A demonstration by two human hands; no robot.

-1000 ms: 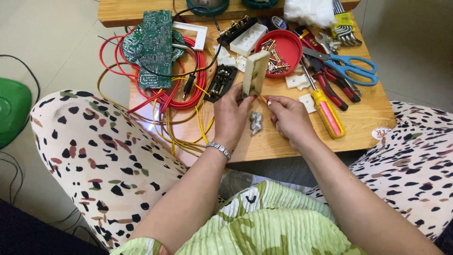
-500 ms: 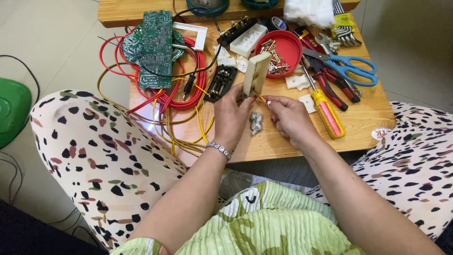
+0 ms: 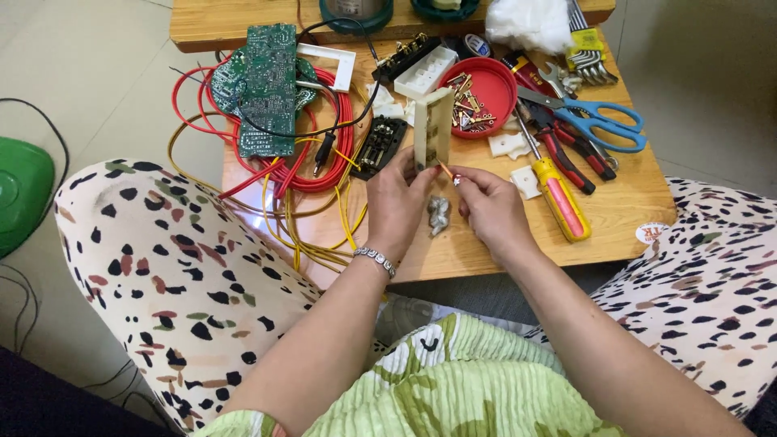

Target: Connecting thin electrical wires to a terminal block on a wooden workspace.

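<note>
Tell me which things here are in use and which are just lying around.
In use: left hand holding cream socket strip; right hand pinching a thin wire end.
Lying about: green circuit board, red dish of screws, blue scissors, yellow screwdriver.

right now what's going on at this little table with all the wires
A person sits at a low wooden table doing small electrical work. The left hand holds a cream plastic socket part upright, while the right hand pinches a thin copper-tipped wire end against its lower edge. Around them lie red and yellow wires, a green circuit board, a red dish of small metal parts, a yellow-handled screwdriver, pliers and blue scissors.
</note>
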